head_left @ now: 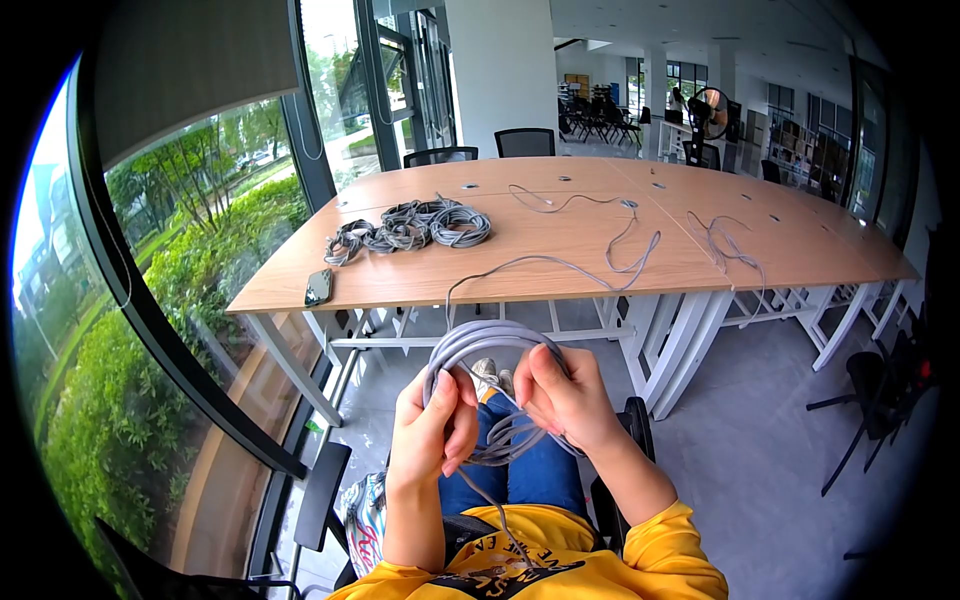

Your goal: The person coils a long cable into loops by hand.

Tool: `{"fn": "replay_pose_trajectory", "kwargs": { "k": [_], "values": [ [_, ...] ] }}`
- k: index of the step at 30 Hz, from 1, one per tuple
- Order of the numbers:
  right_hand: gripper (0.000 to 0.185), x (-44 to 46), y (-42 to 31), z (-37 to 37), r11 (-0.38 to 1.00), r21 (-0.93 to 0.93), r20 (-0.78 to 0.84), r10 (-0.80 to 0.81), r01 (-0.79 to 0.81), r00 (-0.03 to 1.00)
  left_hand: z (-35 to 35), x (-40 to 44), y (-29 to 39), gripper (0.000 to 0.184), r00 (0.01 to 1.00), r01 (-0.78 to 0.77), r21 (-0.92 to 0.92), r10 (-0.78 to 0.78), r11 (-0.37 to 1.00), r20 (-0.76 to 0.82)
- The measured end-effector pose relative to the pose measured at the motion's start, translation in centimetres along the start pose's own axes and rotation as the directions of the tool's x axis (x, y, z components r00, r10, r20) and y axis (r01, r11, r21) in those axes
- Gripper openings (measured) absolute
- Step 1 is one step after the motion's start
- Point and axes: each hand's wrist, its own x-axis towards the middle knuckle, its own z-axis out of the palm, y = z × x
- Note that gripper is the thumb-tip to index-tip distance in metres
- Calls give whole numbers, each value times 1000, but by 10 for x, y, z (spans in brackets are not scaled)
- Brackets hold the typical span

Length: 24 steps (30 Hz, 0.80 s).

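A coil of grey cable (pixel 490 338) hangs above my lap, held from both sides. My left hand (pixel 437 412) is closed round the coil's left side, and my right hand (pixel 562 395) is closed round its right side. From the coil one strand runs up onto the wooden table (pixel 400 285) and winds across it as a loose cable (pixel 635 268). Another end hangs down over my yellow shirt. Several wound coils of grey cable (pixel 460 226) lie together on the table's left part.
A phone (pixel 319 287) lies near the table's left front edge. More loose thin cable (pixel 715 240) is on the right part. Black chairs (pixel 525 142) stand behind the table, another chair (pixel 875 390) at the right. Windows line the left side.
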Motion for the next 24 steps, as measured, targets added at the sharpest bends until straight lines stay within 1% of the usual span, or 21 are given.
{"fn": "replay_pose_trajectory", "kwargs": {
  "k": [1, 3, 10, 12, 16, 18, 21, 24],
  "values": [
    [41, 0, 0, 0, 1000, 1, -2, -2, 2, 1000, 0, 0, 0, 31, 1000, 2, -1, -2, 1000, 0],
    [45, 0, -1, 0, 998, -69, -1, -11, 11, 1000, 1, 1, 0, 31, 1000, 4, 0, -4, 1000, 2],
    [44, -3, -5, -6, 996, -80, -6, -37, 36, 999, 8, 4, -2, 31, 1000, -2, 14, 2, 1000, 16],
    [43, -4, -6, -7, 994, -108, -9, -37, 36, 999, 9, 5, -3, 31, 1000, -11, 20, 11, 1000, 16],
    [42, -6, -10, -12, 996, -75, -35, -55, 52, 998, 13, 8, -6, 30, 1000, -6, 27, 6, 1000, 17],
    [44, -9, -14, -19, 998, -63, -53, -30, 27, 998, 19, 13, -9, 30, 1000, 11, 47, -12, 999, 26],
    [44, -15, -16, -36, 998, -30, -86, -60, 58, 994, 32, 23, -17, 31, 999, 22, 106, -25, 994, 33],
    [44, -20, -16, -54, 995, 11, -131, -93, 96, 987, 42, 36, -26, 32, 994, 68, 115, -77, 991, 72]
  ]
}}
